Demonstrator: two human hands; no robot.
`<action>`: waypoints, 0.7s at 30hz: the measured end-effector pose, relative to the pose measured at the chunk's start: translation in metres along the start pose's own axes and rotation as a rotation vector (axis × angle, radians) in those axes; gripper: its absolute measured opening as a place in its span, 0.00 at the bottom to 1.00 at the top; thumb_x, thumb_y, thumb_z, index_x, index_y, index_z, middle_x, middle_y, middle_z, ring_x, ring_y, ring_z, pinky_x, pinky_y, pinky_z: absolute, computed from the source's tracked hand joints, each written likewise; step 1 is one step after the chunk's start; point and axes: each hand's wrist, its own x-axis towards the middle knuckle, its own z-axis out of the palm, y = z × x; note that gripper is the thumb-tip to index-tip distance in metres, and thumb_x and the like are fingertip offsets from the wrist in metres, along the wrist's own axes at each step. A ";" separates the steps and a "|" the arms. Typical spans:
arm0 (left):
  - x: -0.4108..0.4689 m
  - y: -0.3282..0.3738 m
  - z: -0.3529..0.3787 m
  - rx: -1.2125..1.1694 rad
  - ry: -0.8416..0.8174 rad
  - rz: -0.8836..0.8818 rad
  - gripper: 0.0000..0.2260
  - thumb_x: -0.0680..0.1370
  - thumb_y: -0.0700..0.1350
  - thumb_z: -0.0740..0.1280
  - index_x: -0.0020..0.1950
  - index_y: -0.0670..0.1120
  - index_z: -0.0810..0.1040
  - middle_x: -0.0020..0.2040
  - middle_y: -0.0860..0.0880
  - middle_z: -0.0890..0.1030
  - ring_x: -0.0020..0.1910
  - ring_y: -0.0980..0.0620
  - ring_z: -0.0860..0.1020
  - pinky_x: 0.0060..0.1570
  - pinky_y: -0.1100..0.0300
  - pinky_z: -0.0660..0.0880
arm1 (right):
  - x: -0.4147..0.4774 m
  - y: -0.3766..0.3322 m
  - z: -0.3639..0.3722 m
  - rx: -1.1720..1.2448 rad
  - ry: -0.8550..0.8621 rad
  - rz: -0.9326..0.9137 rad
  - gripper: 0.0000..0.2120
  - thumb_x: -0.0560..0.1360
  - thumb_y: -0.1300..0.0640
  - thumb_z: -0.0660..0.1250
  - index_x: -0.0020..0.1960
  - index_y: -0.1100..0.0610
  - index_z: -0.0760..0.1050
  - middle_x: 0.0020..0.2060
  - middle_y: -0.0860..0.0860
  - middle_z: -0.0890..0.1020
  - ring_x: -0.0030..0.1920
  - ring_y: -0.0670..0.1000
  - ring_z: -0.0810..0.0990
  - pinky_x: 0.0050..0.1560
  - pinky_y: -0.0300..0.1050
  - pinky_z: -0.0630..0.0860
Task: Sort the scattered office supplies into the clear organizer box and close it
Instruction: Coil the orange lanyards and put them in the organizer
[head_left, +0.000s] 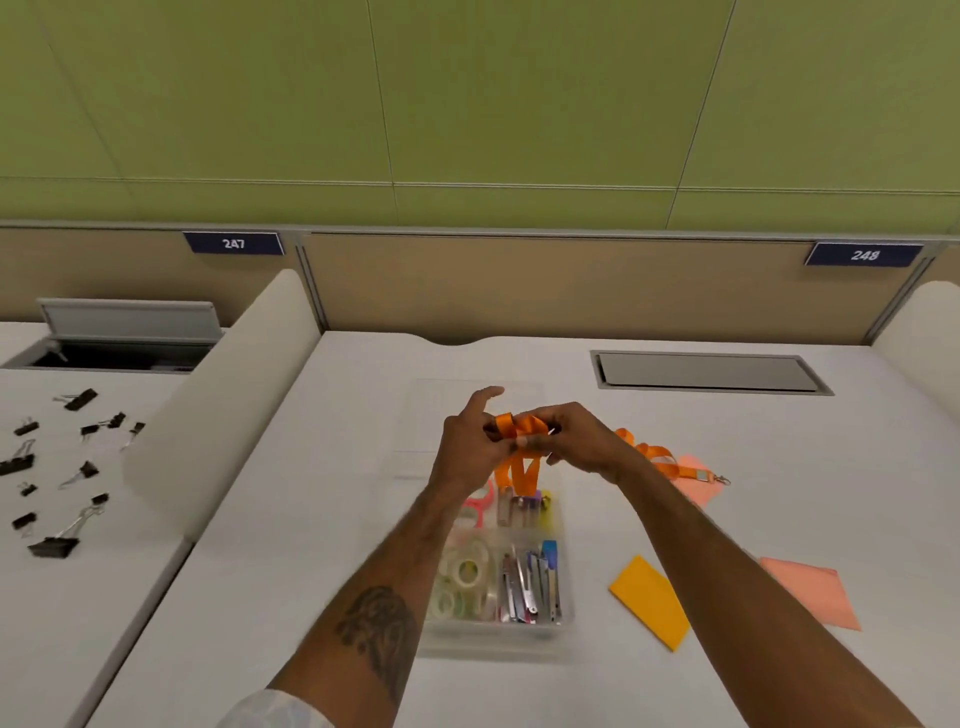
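Note:
Both hands meet above the clear organizer box (566, 613) and hold an orange lanyard (522, 467). My left hand (467, 441) grips a wound loop of the strap, index finger raised. My right hand (571, 441) pinches the strap beside it. The lanyard's tail runs right across the desk to a metal clip (719, 478). Loops hang down over the box's far compartments. The box holds tape rolls (465, 571), several pens and cutters (535, 582), and small items further back. Its clear lid (467, 400) lies open behind the hands.
A yellow sticky pad (649, 600) and two pink pads (810, 597) (693, 488) lie right of the box. Several black binder clips (57, 543) are scattered on the neighbouring desk, left of a white divider (223, 405). A grey cable hatch (711, 371) sits at the back right.

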 end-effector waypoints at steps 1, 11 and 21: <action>0.000 -0.005 -0.009 0.010 -0.001 0.008 0.34 0.70 0.47 0.78 0.73 0.51 0.67 0.42 0.50 0.84 0.41 0.54 0.83 0.47 0.63 0.79 | 0.004 -0.005 0.007 -0.025 0.003 0.006 0.14 0.75 0.54 0.70 0.58 0.59 0.80 0.49 0.55 0.84 0.49 0.54 0.82 0.45 0.46 0.80; -0.022 -0.074 -0.082 0.243 0.082 -0.028 0.30 0.68 0.57 0.76 0.68 0.52 0.72 0.54 0.50 0.80 0.48 0.53 0.79 0.46 0.64 0.77 | 0.045 -0.052 0.060 0.030 0.078 0.032 0.10 0.78 0.54 0.67 0.53 0.60 0.80 0.46 0.56 0.84 0.47 0.54 0.82 0.48 0.48 0.81; -0.061 -0.160 -0.093 0.640 -0.224 -0.306 0.53 0.64 0.78 0.61 0.79 0.51 0.45 0.80 0.49 0.50 0.78 0.45 0.51 0.73 0.43 0.57 | 0.076 -0.061 0.108 0.118 0.034 0.075 0.12 0.78 0.53 0.66 0.55 0.61 0.79 0.47 0.55 0.84 0.46 0.52 0.83 0.44 0.41 0.80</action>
